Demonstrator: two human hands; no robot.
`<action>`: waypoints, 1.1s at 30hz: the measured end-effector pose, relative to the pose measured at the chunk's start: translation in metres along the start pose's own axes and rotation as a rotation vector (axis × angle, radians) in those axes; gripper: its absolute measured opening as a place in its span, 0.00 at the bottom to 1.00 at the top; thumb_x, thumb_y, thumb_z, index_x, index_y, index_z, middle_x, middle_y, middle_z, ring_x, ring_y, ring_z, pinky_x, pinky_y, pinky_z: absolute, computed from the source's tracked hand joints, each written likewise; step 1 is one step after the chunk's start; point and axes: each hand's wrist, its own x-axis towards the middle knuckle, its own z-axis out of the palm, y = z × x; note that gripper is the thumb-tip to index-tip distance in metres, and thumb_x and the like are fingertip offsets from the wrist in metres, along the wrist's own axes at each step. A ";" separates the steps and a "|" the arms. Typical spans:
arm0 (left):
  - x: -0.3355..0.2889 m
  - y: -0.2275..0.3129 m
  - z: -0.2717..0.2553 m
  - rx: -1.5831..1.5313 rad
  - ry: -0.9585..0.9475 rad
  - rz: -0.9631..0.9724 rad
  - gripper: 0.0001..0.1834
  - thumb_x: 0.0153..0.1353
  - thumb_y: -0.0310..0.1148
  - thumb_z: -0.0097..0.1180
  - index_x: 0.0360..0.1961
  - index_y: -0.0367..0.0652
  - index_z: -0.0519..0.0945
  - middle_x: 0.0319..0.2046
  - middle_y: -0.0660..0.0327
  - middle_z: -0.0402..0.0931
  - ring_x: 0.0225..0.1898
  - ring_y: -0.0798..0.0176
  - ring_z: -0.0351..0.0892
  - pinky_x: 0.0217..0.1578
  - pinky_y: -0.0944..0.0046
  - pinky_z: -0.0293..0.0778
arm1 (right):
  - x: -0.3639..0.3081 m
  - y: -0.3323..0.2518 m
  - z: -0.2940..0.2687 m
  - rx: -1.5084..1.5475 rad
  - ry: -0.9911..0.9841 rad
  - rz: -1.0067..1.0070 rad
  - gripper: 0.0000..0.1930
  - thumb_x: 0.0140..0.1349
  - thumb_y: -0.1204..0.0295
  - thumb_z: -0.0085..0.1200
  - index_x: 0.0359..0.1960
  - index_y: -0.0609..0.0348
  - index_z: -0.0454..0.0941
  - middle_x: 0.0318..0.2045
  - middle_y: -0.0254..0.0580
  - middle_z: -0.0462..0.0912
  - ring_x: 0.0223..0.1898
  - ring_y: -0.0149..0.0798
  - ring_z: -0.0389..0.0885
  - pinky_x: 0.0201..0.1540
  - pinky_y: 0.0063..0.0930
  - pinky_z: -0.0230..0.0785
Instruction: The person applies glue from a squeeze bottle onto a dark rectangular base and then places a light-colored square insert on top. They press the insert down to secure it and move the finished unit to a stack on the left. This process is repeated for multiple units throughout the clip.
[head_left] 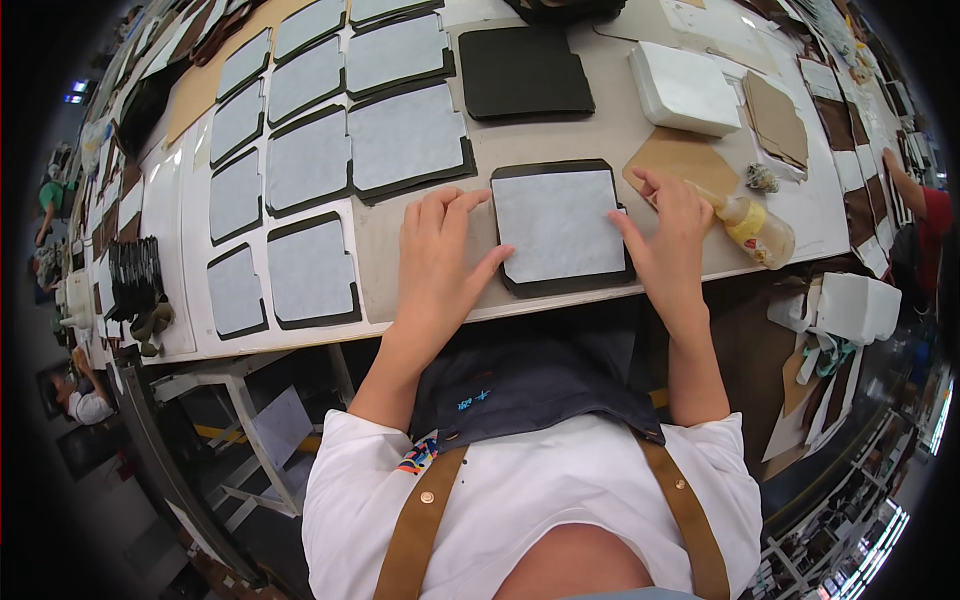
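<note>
In front of me a black panel (573, 285), roughly square with a small tab at its right, lies on the table with a pale blue-white sheet (556, 222) on top. The sheet leaves a black margin along the panel's top and bottom. At the left side is my left hand (440, 245), fingers apart, thumb tip on the panel's lower left edge. My right hand (668, 235) is at the opposite side, its thumb at the right edge and its other fingers raised and spread. Neither hand grips anything. Just beyond the right fingers lies a bottle (760, 232) with a yellow label.
Several sheet-covered black panels (310, 160) lie in rows at the left. A bare black panel (522, 75), a white stack (684, 88) and brown card pieces (775, 120) are farther back. The table's front edge (420, 322) runs close before me. Another person's arm (905, 185) shows at far right.
</note>
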 end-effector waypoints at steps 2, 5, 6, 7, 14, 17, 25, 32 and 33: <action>0.003 0.001 0.001 -0.002 -0.004 0.087 0.28 0.57 0.32 0.69 0.60 0.44 0.77 0.55 0.56 0.75 0.59 0.49 0.71 0.60 0.52 0.65 | 0.001 -0.006 -0.001 0.077 0.071 -0.063 0.31 0.58 0.72 0.66 0.65 0.57 0.71 0.51 0.40 0.81 0.54 0.40 0.77 0.61 0.38 0.56; 0.006 0.008 0.007 0.007 -0.119 0.207 0.29 0.59 0.31 0.66 0.63 0.44 0.76 0.65 0.55 0.71 0.68 0.49 0.66 0.66 0.49 0.59 | 0.004 -0.016 0.004 0.241 -0.089 -0.174 0.35 0.60 0.76 0.63 0.71 0.57 0.65 0.57 0.40 0.81 0.63 0.42 0.74 0.70 0.44 0.50; 0.007 0.011 0.010 0.028 -0.143 0.226 0.29 0.60 0.31 0.66 0.64 0.45 0.76 0.67 0.55 0.70 0.70 0.49 0.64 0.67 0.48 0.58 | 0.004 -0.017 0.005 0.193 -0.117 -0.202 0.36 0.60 0.76 0.63 0.72 0.57 0.64 0.59 0.39 0.80 0.65 0.43 0.73 0.72 0.47 0.47; 0.007 0.012 0.012 0.049 -0.167 0.245 0.29 0.60 0.30 0.65 0.64 0.45 0.76 0.69 0.55 0.69 0.72 0.48 0.62 0.68 0.48 0.56 | 0.003 -0.018 0.007 0.144 -0.145 -0.230 0.37 0.60 0.77 0.62 0.72 0.57 0.63 0.60 0.38 0.80 0.66 0.43 0.72 0.74 0.50 0.45; -0.007 -0.003 0.005 0.127 -0.176 0.210 0.29 0.61 0.34 0.65 0.64 0.44 0.76 0.73 0.56 0.65 0.75 0.47 0.57 0.72 0.44 0.51 | -0.017 0.011 -0.010 -0.032 -0.160 -0.178 0.38 0.61 0.71 0.63 0.74 0.57 0.62 0.68 0.38 0.75 0.75 0.44 0.62 0.78 0.57 0.33; -0.012 0.003 0.005 0.136 -0.258 0.256 0.34 0.61 0.39 0.65 0.68 0.43 0.72 0.74 0.55 0.62 0.77 0.45 0.54 0.74 0.43 0.48 | -0.027 -0.002 -0.018 -0.021 -0.276 -0.212 0.40 0.62 0.59 0.64 0.74 0.56 0.61 0.73 0.37 0.67 0.77 0.46 0.55 0.78 0.61 0.31; -0.033 0.001 0.004 0.228 -0.328 0.232 0.50 0.57 0.52 0.65 0.75 0.39 0.60 0.78 0.52 0.52 0.79 0.43 0.45 0.75 0.39 0.42 | -0.054 0.009 -0.022 -0.132 -0.236 -0.090 0.48 0.59 0.40 0.58 0.76 0.56 0.59 0.78 0.41 0.57 0.80 0.47 0.46 0.78 0.63 0.25; -0.044 0.021 0.014 0.155 -0.463 0.368 0.50 0.56 0.53 0.66 0.75 0.42 0.61 0.78 0.56 0.53 0.80 0.45 0.44 0.76 0.37 0.39 | -0.069 -0.013 -0.011 -0.066 -0.409 -0.312 0.46 0.59 0.42 0.59 0.74 0.55 0.63 0.76 0.41 0.60 0.79 0.49 0.49 0.77 0.65 0.25; -0.045 0.020 0.011 0.168 -0.456 0.361 0.48 0.56 0.53 0.65 0.74 0.43 0.63 0.77 0.57 0.55 0.79 0.45 0.46 0.76 0.38 0.39 | -0.070 -0.009 -0.012 -0.063 -0.373 -0.303 0.43 0.59 0.44 0.61 0.73 0.52 0.66 0.76 0.40 0.62 0.78 0.49 0.52 0.77 0.64 0.27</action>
